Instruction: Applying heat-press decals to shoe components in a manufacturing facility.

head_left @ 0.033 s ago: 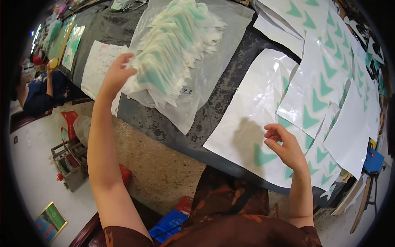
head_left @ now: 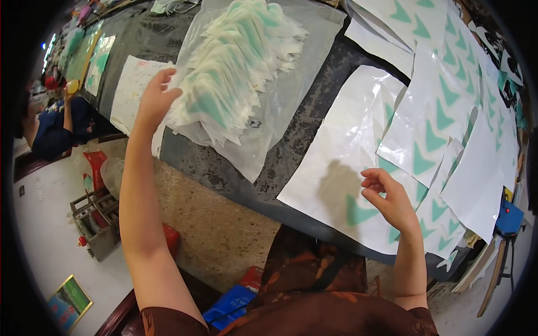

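My left hand [head_left: 157, 99] is held beside the near left end of a long overlapping row of white pieces with pale green patches [head_left: 232, 73]. Its thumb and fingers are spread, with nothing between them. The row lies on a translucent plastic sheet [head_left: 305, 56]. Over a white glossy sheet [head_left: 322, 151], my right hand [head_left: 389, 201] hovers with loosely bent fingers, a gap showing between thumb and fingertips. Close by on that sheet is a green arrow-like shape [head_left: 358, 211]. More white sheets with rows of green shapes [head_left: 437, 126] overlap to the right.
The dark worn tabletop [head_left: 297, 129] runs diagonally. A marked white paper [head_left: 134, 89] lies left of the row. Another person [head_left: 56, 126] is at the far left. A wooden rack [head_left: 95, 224] stands below, and a blue device [head_left: 508, 218] sits at the right edge.
My left hand has shifted slightly left, a little away from the row of pieces. The right hand is almost unmoved.
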`<state>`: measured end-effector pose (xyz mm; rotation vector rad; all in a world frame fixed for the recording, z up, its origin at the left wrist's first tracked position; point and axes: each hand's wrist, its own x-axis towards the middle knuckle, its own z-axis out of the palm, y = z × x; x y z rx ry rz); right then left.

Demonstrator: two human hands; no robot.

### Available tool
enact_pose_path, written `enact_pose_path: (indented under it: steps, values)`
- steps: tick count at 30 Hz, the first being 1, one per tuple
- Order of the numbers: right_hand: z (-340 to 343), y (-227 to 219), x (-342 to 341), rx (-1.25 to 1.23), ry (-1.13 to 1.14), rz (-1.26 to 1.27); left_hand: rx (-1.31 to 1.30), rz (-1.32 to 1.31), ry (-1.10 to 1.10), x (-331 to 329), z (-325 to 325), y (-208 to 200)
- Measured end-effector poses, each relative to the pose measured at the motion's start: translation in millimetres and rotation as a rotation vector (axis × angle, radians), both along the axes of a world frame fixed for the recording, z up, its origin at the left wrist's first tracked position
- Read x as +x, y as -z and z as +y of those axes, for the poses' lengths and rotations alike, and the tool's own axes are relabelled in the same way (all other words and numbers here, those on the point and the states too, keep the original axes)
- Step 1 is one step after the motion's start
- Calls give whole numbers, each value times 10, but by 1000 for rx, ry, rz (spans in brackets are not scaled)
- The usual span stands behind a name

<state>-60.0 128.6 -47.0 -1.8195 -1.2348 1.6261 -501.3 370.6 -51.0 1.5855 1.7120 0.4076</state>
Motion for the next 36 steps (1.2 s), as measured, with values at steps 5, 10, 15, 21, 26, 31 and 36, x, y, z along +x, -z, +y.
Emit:
enact_pose_path:
  steps: [5,10,15,21,26,31,36]
  values:
    - [-138,22,100,-26,51,-20,320,185,61,123,-156,30]
    - [-275,62,124,-64,83,-32,606,412,405,907,-523,275]
    - [-406,121,163,-42,78,17,664,543,400,1287,-561,601]
    - [-715,198,562,45,101,-69,451,373,534,1571,-458,806]
    - [-1060,210,1382,52,367,-24,235,149,540,1640,-820,415]
    - [-2151,621,3319,407,1099,-816,-501,-259,311,2744,-1342,122]
    - [-3105,572,4450,248,1872,-480,-741,-477,198,3963,-1950,-27]
